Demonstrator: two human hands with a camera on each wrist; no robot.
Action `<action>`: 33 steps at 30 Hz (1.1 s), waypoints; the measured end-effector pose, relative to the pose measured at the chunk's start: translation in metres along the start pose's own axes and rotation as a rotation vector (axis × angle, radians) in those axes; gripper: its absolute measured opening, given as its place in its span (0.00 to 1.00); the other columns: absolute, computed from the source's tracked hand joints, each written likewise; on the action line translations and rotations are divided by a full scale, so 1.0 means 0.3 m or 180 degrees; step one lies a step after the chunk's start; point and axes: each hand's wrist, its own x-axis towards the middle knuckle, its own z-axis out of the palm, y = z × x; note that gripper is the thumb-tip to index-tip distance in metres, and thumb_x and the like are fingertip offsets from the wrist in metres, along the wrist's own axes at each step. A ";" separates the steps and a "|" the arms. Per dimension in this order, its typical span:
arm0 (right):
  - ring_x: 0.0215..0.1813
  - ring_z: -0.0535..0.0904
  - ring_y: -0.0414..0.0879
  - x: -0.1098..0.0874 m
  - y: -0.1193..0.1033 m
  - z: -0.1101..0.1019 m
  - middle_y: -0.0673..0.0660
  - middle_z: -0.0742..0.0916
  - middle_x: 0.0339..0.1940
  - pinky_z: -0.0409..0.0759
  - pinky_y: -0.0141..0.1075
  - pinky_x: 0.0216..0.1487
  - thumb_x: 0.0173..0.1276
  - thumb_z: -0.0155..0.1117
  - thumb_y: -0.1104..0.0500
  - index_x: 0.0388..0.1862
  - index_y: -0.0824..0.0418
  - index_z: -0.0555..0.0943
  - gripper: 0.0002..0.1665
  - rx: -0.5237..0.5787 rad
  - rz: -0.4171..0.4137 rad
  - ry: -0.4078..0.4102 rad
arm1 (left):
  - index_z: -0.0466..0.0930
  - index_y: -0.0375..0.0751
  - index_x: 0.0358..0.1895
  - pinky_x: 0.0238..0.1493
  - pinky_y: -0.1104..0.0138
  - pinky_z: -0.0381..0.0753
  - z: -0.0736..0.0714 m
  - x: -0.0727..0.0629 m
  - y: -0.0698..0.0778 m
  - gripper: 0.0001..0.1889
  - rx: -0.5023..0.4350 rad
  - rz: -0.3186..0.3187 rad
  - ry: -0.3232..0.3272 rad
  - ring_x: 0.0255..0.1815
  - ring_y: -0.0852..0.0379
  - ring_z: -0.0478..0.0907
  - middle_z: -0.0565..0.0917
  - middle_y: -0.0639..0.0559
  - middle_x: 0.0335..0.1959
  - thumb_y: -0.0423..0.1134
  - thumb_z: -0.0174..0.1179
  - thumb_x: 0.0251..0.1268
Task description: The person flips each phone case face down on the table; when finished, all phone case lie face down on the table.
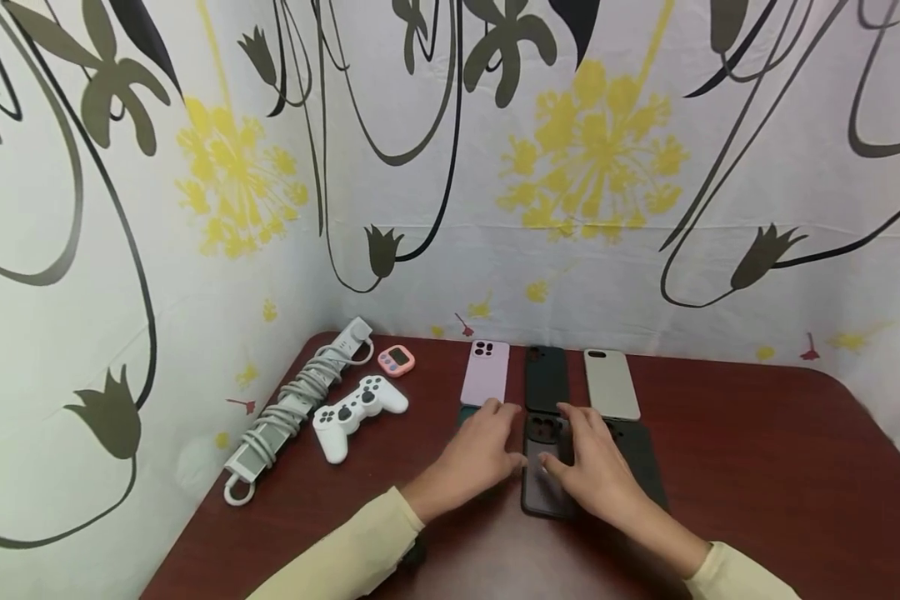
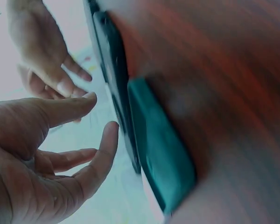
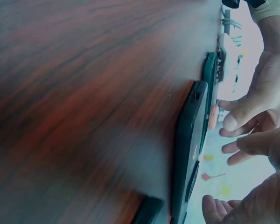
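On the dark red table lie two rows of phone cases. A black-rimmed case with a translucent back (image 1: 540, 493) lies mid-front, between my hands. My left hand (image 1: 474, 457) hovers at its left, over a teal case (image 2: 161, 149) that it mostly hides in the head view. Just above the black-rimmed case's right side is my right hand (image 1: 598, 473), which partly covers a dark grey case (image 1: 645, 458). Both hands have loosely bent fingers and hold nothing. Behind them lie a lilac case (image 1: 484, 375), a black case (image 1: 546, 383) and a beige case (image 1: 612, 385).
A white power strip (image 1: 345, 340) wrapped in its cord lies along the table's left edge. Beside it are a white game controller (image 1: 358, 410) and a small pink timer (image 1: 396, 361). Patterned cloth (image 1: 435, 183) hangs behind and left of the table.
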 end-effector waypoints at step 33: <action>0.72 0.79 0.65 0.021 -0.216 0.146 0.71 0.79 0.73 0.81 0.63 0.64 0.70 0.73 0.41 0.83 0.72 0.58 0.58 0.1176 0.0831 -0.0769 | 0.59 0.40 0.82 0.65 0.46 0.83 -0.103 -0.141 -0.295 0.43 -0.1255 -0.0209 -0.0296 0.64 0.43 0.84 0.81 0.39 0.69 0.44 0.72 0.70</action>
